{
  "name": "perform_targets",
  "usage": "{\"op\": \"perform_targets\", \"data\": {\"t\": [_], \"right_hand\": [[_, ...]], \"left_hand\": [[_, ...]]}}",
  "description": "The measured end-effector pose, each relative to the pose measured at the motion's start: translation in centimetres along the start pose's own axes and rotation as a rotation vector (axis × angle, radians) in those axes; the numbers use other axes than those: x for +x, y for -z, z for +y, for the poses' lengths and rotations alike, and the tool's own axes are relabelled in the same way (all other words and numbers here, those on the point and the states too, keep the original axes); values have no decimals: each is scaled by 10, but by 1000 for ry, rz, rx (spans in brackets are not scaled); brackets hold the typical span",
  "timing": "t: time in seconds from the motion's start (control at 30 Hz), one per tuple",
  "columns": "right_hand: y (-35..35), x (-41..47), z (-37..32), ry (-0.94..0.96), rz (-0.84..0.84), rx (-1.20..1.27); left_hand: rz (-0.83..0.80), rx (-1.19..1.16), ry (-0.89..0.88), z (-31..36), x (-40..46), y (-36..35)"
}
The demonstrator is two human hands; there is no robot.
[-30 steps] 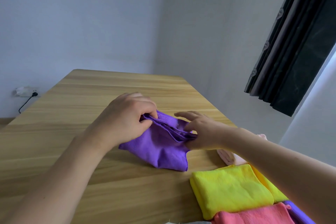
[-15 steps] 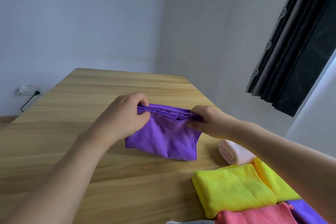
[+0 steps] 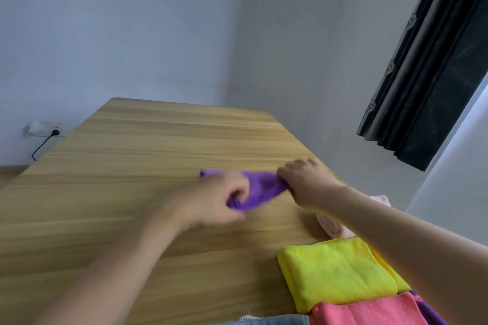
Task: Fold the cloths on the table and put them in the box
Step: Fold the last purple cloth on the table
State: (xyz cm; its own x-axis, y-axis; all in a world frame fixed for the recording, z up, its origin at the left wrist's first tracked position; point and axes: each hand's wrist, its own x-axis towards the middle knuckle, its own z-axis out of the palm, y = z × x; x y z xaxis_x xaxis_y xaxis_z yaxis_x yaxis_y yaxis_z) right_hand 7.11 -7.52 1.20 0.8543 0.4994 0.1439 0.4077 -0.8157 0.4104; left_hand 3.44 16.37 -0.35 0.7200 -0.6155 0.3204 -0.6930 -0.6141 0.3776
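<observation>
A purple cloth (image 3: 260,186) lies low on the wooden table (image 3: 148,155), stretched between both hands. My left hand (image 3: 211,199) grips its near left part, fingers curled round the fabric; the hand is blurred. My right hand (image 3: 303,182) pinches the cloth's right end. A folded yellow cloth (image 3: 335,272) lies at the near right, with a folded pink-red cloth (image 3: 367,311) in front of it. A pale pink cloth (image 3: 332,224) shows partly behind my right forearm. No box is in view.
A second yellow cloth (image 3: 390,272) and a purple one (image 3: 430,311) peek out at the right edge. A grey cloth (image 3: 277,320) sits at the bottom edge. A dark curtain (image 3: 433,66) hangs at the right. A wall socket (image 3: 52,132) with a cable is left.
Both hands have moved away from me and lowered the purple cloth, which hung between them, down onto the table. My left hand has shifted right along the cloth.
</observation>
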Motion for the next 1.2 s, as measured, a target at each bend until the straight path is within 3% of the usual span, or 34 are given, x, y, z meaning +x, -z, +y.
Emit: {"op": "perform_targets", "data": {"t": [0.07, 0.1, 0.13, 0.2, 0.3, 0.47, 0.57, 0.8, 1.0, 1.1, 1.2], "right_hand": [[-9, -6, -11, -50, -461, 112], [-10, -7, -15, -81, -529, 188], [-10, -5, -18, -104, -499, 234], [-9, 3, -22, -166, -352, 268], [-7, 15, -36, -192, -213, 455], [-30, 35, -72, -196, -398, 538], [-51, 46, -86, -300, -476, 532], [-64, 60, -84, -316, -321, 600], [-74, 60, -80, -238, -255, 539], [-75, 58, -82, -253, -245, 520], [-75, 58, -84, -261, -256, 511]], "left_hand": [[-465, -31, 229, 3, -2, -19], [-520, -74, 271, 2, -2, -21], [-469, -137, 291, 1, -2, -18], [-214, -246, 364, -4, 0, -5], [69, -21, 491, -18, 1, -3], [-94, 291, 721, -31, -8, -23], [-103, 301, 751, -35, -7, -21], [-1, -428, 1015, -59, -7, -24], [51, -834, 831, -60, -16, -14], [-100, -679, 744, -63, -21, -13], [-41, -511, 669, -68, -21, -22]]}}
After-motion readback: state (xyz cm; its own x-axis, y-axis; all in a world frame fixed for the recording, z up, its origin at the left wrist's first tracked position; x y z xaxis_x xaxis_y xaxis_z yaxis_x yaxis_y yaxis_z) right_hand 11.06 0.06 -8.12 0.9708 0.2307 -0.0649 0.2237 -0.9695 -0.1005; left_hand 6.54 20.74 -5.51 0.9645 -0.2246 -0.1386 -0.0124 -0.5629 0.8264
